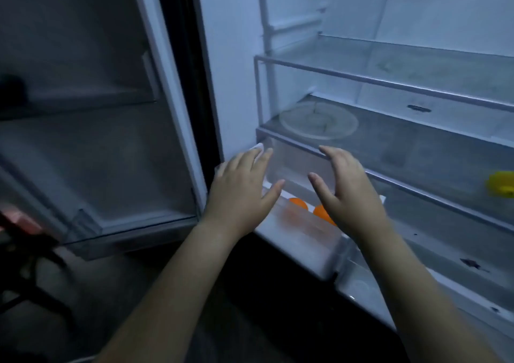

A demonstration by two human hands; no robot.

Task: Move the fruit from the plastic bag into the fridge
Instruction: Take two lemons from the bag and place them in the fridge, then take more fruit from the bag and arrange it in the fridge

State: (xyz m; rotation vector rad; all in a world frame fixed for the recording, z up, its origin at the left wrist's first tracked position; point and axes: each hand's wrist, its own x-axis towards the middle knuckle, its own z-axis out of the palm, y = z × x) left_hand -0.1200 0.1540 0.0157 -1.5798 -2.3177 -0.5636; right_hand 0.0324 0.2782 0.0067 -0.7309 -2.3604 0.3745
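oranges (298, 204) lie in the fridge drawer (300, 240). left hand (242, 193) and right hand (347, 193) hover apart, open, empty. next, probably push the drawer in.

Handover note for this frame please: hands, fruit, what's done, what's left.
Left hand: open, holds nothing, above the left end of the drawer.
Right hand: open, holds nothing, above the drawer's right part.
I can't tell whether either hand touches the drawer.
Fruit: two oranges lie in the clear drawer, which is pulled out at the bottom of the fridge.
The bag is not in view.
Done: two oranges are in the fridge.
Left: probably push the drawer in and shut the door. Check the bag for more fruit.
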